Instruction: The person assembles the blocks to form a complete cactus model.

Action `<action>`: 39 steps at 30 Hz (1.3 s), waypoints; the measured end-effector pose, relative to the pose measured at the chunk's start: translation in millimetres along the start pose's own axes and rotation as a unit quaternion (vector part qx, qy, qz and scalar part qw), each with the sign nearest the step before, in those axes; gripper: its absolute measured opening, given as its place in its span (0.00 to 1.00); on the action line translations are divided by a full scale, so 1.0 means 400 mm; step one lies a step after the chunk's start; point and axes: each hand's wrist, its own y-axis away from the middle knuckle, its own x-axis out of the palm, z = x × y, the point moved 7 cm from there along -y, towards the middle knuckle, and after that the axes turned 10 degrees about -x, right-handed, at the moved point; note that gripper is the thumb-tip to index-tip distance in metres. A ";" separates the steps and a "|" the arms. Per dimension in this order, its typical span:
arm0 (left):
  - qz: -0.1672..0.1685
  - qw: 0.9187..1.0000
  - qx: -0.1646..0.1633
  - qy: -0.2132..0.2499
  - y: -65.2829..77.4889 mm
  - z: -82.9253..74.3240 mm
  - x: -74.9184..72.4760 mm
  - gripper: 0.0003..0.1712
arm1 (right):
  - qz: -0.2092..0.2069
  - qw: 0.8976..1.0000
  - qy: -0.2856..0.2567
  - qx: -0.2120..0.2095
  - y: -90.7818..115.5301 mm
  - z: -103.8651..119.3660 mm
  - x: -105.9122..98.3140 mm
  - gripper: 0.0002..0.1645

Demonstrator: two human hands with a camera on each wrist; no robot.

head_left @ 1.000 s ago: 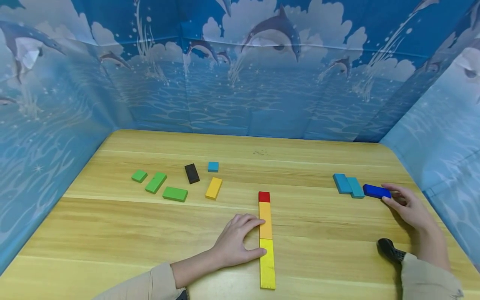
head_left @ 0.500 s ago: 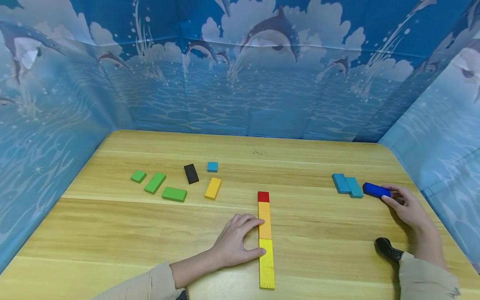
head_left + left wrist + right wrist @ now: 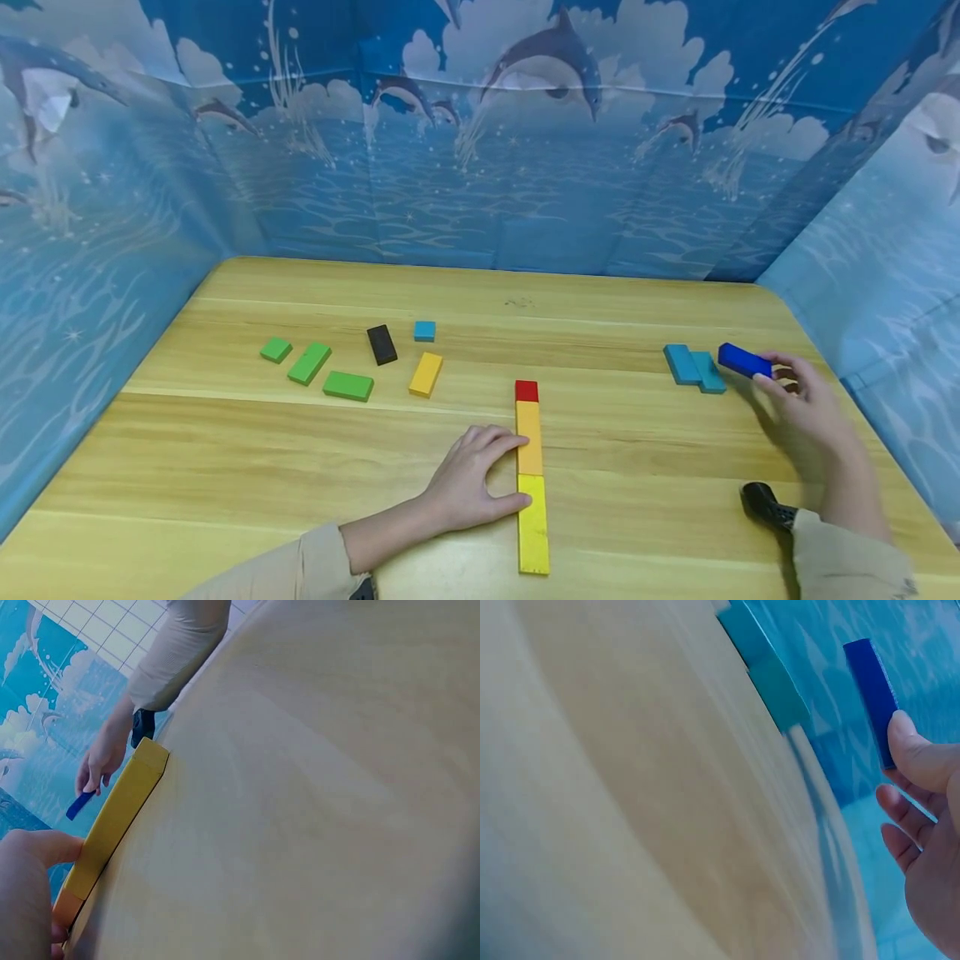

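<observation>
At the right of the head view, the dark blue block (image 3: 742, 360) is held above the bench (image 3: 637, 458) by the right hand (image 3: 813, 408), pinched near one end. In the lower middle, a yellow block (image 3: 533, 533), an orange block (image 3: 529, 458) and a red block (image 3: 527, 391) are lined up; the first two are touched by the left hand (image 3: 480, 475), with its thumb and forefinger spread apart.

Because the dark blue block is gripped only at its end, it may be tilted or dropped if the pinch is loosened. The two light blue blocks (image 3: 681, 364), near its left end, may be knocked if it is carried too low. The line may be pushed crooked if it is pressed unevenly.

In the right wrist view, two fingers are seen apart from the block, which is hard to make out from the head. In the left wrist view, the yellow block's end face and white tiles (image 3: 112, 630) at the upper left are revealed. The green blocks (image 3: 348, 386) are shown only in the head view.
</observation>
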 end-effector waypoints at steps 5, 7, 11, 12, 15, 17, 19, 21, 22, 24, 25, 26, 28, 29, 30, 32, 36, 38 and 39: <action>-0.001 1.000 -0.001 -0.001 0.000 0.000 -0.001 0.35 | 0.011 0.997 -0.030 -0.066 -0.024 0.073 0.042 0.14; 0.001 1.000 -0.004 0.000 -0.001 0.000 -0.001 0.35 | 0.020 0.995 -0.042 -0.084 -0.031 0.100 0.064 0.15; 0.005 1.000 -0.009 0.004 -0.001 0.002 -0.001 0.35 | 0.052 0.992 -0.051 -0.104 -0.043 0.145 0.111 0.16; 0.005 1.000 -0.009 0.004 -0.001 0.002 -0.001 0.35 | 0.063 0.991 -0.051 -0.104 -0.046 0.155 0.123 0.16; 0.004 1.000 -0.009 0.004 -0.002 0.003 -0.001 0.35 | 0.095 0.988 -0.057 -0.109 -0.052 0.186 0.162 0.17; 0.004 1.000 -0.009 0.004 -0.002 0.003 -0.001 0.35 | 0.115 0.984 -0.065 -0.116 -0.056 0.207 0.188 0.17; 0.005 1.000 -0.009 0.005 -0.002 0.002 -0.001 0.35 | 0.130 0.981 -0.068 -0.130 -0.058 0.228 0.212 0.16; 0.005 1.000 -0.009 0.005 -0.002 0.002 -0.001 0.35 | 0.146 0.976 -0.068 -0.147 -0.058 0.249 0.237 0.16; 0.006 1.000 -0.009 0.006 -0.002 0.001 -0.002 0.35 | 0.153 0.974 -0.068 -0.154 -0.058 0.258 0.250 0.15; 0.006 1.000 -0.009 0.006 -0.002 0.001 -0.001 0.35 | 0.167 0.970 -0.062 -0.166 -0.057 0.276 0.273 0.15; 0.006 1.000 -0.010 0.005 -0.002 0.002 -0.001 0.34 | 0.175 0.969 -0.058 -0.166 -0.056 0.283 0.284 0.14; 0.006 1.000 -0.011 0.005 -0.003 0.001 -0.001 0.34 | 0.184 0.968 -0.056 -0.163 -0.055 0.289 0.295 0.14; 0.007 1.000 -0.012 0.005 -0.003 0.002 0.000 0.35 | 0.199 0.966 -0.052 -0.156 -0.050 0.299 0.315 0.14; 0.007 1.000 -0.012 0.005 -0.003 0.002 0.000 0.35 | 0.206 0.965 -0.050 -0.156 -0.047 0.305 0.324 0.14; 0.008 1.000 -0.013 0.005 -0.003 0.001 -0.001 0.35 | 0.214 0.964 -0.050 -0.151 -0.044 0.310 0.333 0.14; 0.008 1.000 -0.012 0.005 -0.004 0.000 0.000 0.35 | 0.225 0.961 -0.049 -0.151 -0.036 0.322 0.349 0.15; 0.001 1.000 -0.006 0.001 -0.005 -0.001 -0.001 0.35 | 0.239 0.957 -0.047 -0.157 -0.022 0.343 0.374 0.15; 0.000 1.000 -0.005 0.000 -0.005 -0.002 -0.002 0.35 | 0.243 0.955 -0.045 -0.161 -0.017 0.351 0.384 0.15; 0.000 1.000 -0.006 -0.001 -0.005 -0.001 -0.002 0.35 | 0.245 0.955 -0.044 -0.162 -0.016 0.354 0.388 0.15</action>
